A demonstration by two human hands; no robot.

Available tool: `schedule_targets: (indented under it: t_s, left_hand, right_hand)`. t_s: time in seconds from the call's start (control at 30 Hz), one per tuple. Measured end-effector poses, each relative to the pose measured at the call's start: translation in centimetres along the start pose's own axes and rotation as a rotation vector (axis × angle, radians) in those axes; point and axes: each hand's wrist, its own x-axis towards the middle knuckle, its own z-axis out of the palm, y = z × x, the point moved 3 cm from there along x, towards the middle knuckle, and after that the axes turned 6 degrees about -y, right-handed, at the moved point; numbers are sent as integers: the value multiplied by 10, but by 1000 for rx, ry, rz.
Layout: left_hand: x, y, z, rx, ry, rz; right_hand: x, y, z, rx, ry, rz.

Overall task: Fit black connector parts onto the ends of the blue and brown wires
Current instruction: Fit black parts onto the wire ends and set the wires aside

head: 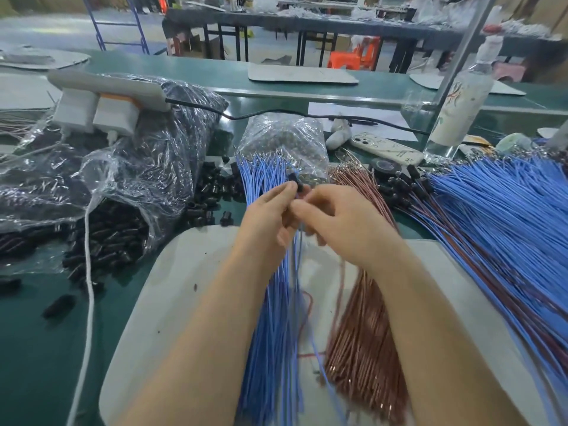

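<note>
Two bare forearms are seen closest, stretched out over a pale grey mat (172,287) that is laid on the green desk (37,348). Under them a loose bundle of blue insulated wires (270,318) and a loose bundle of brown insulated wires (362,327) are spread side by side on the mat.

Several faults are judged possible from here. The wire's terminal may be pushed in crooked or left only half seated, since the entry is covered by the fingers and cannot be watched. The trailing wire may be snagged in the bundles below, so that neighbours are dragged along when it is lifted away. The part may also be dropped among the loose black parts (212,192) scattered beside the clear plastic bag of black parts (116,235) on the left. A finished piece may be lost if it is not laid with the heap of assembled blue and brown wires (507,216) on the right.

A small black plastic connector part (296,182) is pinched between the thumb and fingertips of the left hand (270,216), above the far end of the blue bundle. The right hand (341,222) is curled just beside it, with the thumb tip close under the part. A single thin blue wire (321,364) appears to be gripped in that hand and is seen hanging down between the two bundles; its upper end is hidden by the fingers
</note>
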Motion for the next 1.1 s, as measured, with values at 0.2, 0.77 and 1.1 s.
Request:
schedule_targets:
  t_s: [0.2, 0.77, 1.1]
  left_hand:
    - [0, -1, 2, 286, 25, 139]
    - [-8, 2, 3, 357, 54, 237]
    - [-6, 4, -3, 404, 141, 334]
  right_hand:
    - [2, 22, 3, 251, 152, 218]
    - [9, 34, 7, 166, 293, 117]
    - [14, 41, 15, 95, 256, 107]
